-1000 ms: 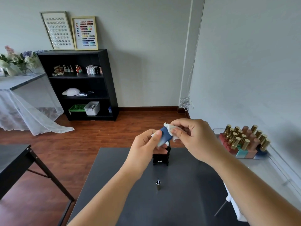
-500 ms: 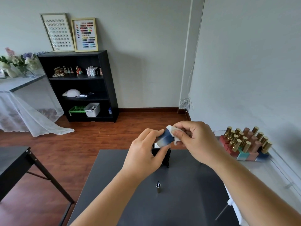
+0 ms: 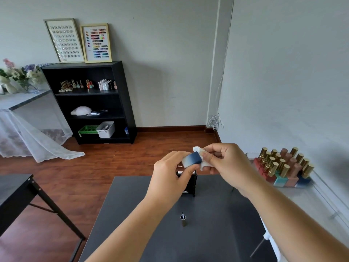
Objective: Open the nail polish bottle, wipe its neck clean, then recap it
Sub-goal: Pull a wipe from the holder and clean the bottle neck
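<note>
Left hand closed around the nail polish bottle, thumb and fingers pinching its blue-to-white body, held tilted in the air above the far edge of the dark table. Right hand pinched shut on a white wipe, pressed against the bottle's upper end. Neck itself hidden under wipe and fingertips; impossible to tell how clean. Below the hands, a black stand, mostly covered by the left hand, shape unclear. Nearer on the table, one cap with brush, standing upright, apart from the bottle. At right, on a clear shelf, a cluster of gold-capped bottles, roughly sixteen, exact count uncertain.
</note>
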A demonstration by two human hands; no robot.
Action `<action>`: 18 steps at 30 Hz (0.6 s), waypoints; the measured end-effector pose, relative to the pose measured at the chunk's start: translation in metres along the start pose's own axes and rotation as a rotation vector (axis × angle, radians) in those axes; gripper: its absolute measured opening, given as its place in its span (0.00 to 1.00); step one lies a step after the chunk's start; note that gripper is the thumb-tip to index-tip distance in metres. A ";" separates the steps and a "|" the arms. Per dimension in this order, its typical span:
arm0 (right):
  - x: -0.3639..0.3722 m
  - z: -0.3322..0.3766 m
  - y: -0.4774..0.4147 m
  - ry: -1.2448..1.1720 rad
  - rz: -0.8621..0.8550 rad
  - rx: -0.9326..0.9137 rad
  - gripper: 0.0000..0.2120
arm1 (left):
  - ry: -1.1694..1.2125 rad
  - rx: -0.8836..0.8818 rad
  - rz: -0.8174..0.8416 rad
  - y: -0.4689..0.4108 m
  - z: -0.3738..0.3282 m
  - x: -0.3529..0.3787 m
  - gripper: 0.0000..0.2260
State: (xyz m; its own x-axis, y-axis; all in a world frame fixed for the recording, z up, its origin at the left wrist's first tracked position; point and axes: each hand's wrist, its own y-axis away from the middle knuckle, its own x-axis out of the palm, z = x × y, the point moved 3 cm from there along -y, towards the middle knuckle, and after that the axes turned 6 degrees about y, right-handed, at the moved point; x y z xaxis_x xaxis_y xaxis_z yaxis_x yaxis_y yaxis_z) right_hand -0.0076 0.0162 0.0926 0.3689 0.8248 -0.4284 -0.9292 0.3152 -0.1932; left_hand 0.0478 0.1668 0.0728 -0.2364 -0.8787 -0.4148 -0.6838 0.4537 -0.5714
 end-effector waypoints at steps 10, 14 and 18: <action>-0.001 0.017 0.007 0.241 -0.025 -0.253 0.05 | 0.993 -0.791 0.239 -0.003 0.003 0.004 0.15; -0.005 0.013 0.001 0.272 -0.098 -0.187 0.07 | 0.541 -0.461 0.082 -0.005 0.009 0.000 0.18; -0.007 0.011 0.000 0.235 -0.107 -0.115 0.09 | -0.017 -0.021 -0.008 -0.002 0.003 0.000 0.21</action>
State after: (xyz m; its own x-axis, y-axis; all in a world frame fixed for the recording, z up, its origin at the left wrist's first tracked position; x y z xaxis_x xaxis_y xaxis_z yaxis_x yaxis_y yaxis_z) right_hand -0.0105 0.0158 0.1050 0.4725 0.6539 -0.5909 -0.8808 0.3280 -0.3414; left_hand 0.0511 0.1667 0.0722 -0.2198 -0.8795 -0.4222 -0.6998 0.4436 -0.5599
